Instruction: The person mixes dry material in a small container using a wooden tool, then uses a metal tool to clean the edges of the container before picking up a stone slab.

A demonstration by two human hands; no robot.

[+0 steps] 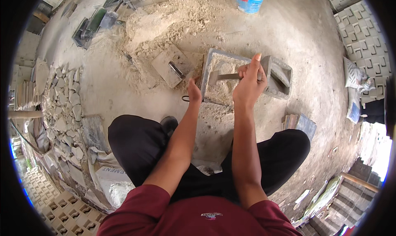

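Dusty concrete floor spreads out below me, with a heap of pale mortar mix [165, 21] beyond the work and broken tile pieces [66, 108] piled along my left. I am crouched over a grey rectangular mould [247, 77] lying flat on the ground. My right hand [248, 85] is clenched around the handle of a flat-bladed trowel [218, 76], its blade resting on the mix inside the mould's near compartment. My left hand [193, 91] steadies the mould's left edge, fingers curled against it, though I cannot tell how firmly it grips. From what I see, the left part of the mould is filled with crumbly mix that looks rough and uneven, so I judge the packing and levelling as only partly done; the right end shows bare inner wall and seems emptier. A second trowel lies on a flat slab [171, 64] just left of the mould, and a blue-and-white bucket [249, 0] stands well beyond.
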